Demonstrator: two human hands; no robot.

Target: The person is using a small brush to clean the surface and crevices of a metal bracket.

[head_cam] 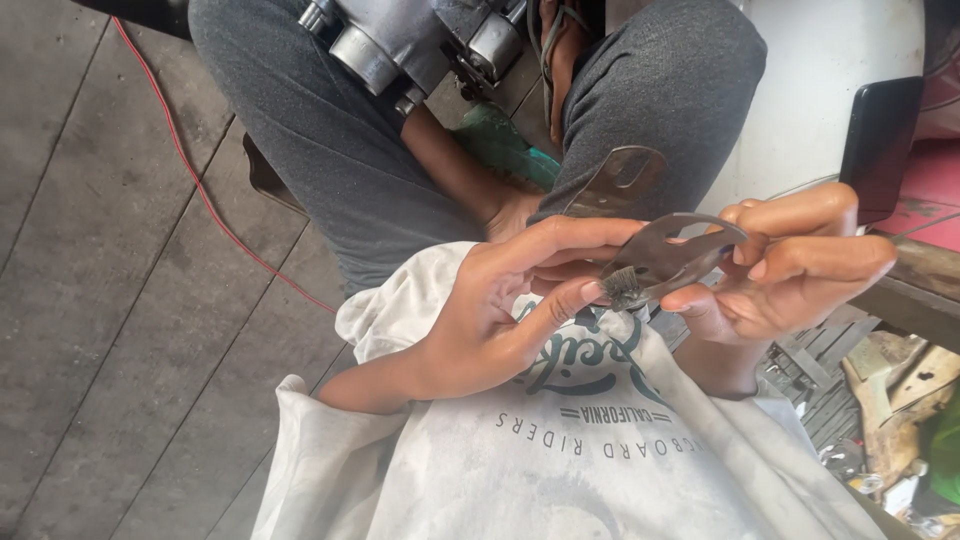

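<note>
Head view: both hands [640, 300] on thin metal bracket [672, 255].

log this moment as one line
left hand: pinches small dark part | right hand: holds flat metal plate | metal motor housing by another person's knees | wooden floor

The flat plate [672, 252] is dull grey metal, smudged and matt, with a small bristly brush [622, 285] against it. The shirt [590, 450] is soft whitish cloth, grimy. The floor [110, 300] is rough, weathered grey wood. The motor housing [400, 40] is smooth silvery metal.
</note>
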